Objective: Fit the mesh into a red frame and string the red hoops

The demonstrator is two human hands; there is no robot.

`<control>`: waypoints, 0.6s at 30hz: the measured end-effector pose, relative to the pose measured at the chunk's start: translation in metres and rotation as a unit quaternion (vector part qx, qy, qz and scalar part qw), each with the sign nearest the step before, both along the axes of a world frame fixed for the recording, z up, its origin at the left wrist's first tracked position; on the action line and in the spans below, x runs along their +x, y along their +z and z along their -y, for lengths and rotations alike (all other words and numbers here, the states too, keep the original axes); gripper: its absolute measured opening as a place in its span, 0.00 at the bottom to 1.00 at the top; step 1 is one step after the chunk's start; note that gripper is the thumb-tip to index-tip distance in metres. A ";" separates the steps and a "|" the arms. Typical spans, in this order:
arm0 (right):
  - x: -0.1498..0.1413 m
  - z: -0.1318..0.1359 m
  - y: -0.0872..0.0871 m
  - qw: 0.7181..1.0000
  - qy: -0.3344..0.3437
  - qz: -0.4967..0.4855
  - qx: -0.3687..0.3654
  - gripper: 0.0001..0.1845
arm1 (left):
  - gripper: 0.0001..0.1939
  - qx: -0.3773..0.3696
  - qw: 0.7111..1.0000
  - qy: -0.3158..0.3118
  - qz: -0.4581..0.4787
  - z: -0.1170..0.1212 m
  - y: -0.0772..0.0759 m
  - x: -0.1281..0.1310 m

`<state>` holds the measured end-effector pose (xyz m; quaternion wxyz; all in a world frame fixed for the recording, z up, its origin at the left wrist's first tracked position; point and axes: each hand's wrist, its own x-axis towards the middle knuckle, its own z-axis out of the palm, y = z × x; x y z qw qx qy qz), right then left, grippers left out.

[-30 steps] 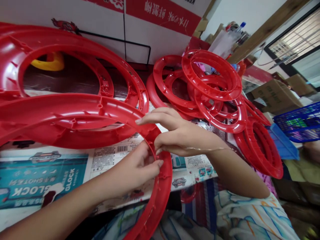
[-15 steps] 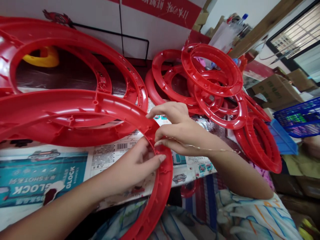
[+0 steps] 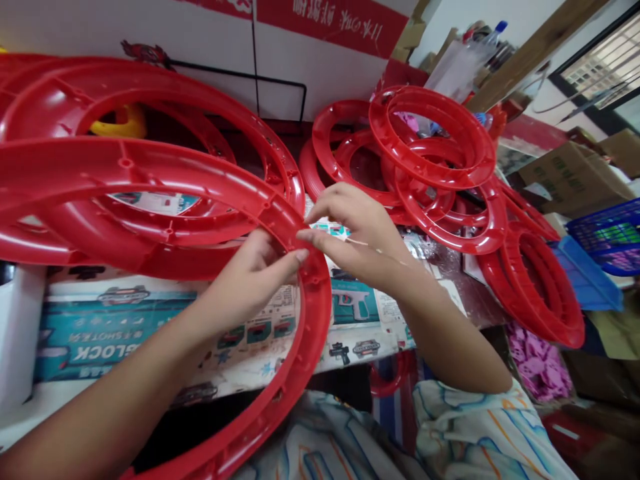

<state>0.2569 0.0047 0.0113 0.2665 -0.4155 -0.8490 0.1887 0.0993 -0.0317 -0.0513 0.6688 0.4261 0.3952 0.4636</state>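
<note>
A large red plastic ring (image 3: 313, 300), ribbed on the side facing me, leans across the table edge with its lower part near my lap. My left hand (image 3: 245, 277) is closed around its band from the inner side, thumb on the ribbed face and fingers behind. On the outer edge, just above that thumb, my right hand (image 3: 357, 233) pinches the band between thumb and bent forefinger. Whether something small lies under those fingertips I cannot make out. A thin cord circles my right wrist.
More red rings (image 3: 165, 87) overlap behind the held one, around a yellow part (image 3: 123, 123). Another heap of rings (image 3: 433, 143) stands at the right. Printed cardboard (image 3: 100, 340) covers the table. A white box (image 3: 210, 40), a blue basket (image 3: 607, 230) and pink pieces (image 3: 537, 363) surround it.
The held ring has tilted and shifted up and left along with both hands. The right fingers have drawn closer together at the ring's outer edge. My left hand has kept its grip.
</note>
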 end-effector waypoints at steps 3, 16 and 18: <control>-0.009 0.007 0.004 0.989 -0.115 0.016 -0.090 0.19 | 0.10 0.012 0.997 0.072 0.018 -0.013 0.005 -0.012; -0.039 0.036 -0.021 0.979 -0.076 0.123 -0.146 0.12 | 0.06 0.086 0.978 0.188 -0.037 -0.024 0.005 -0.026; -0.039 0.035 -0.022 0.976 -0.076 0.135 -0.154 0.12 | 0.05 0.103 0.973 0.200 -0.041 -0.024 0.006 -0.024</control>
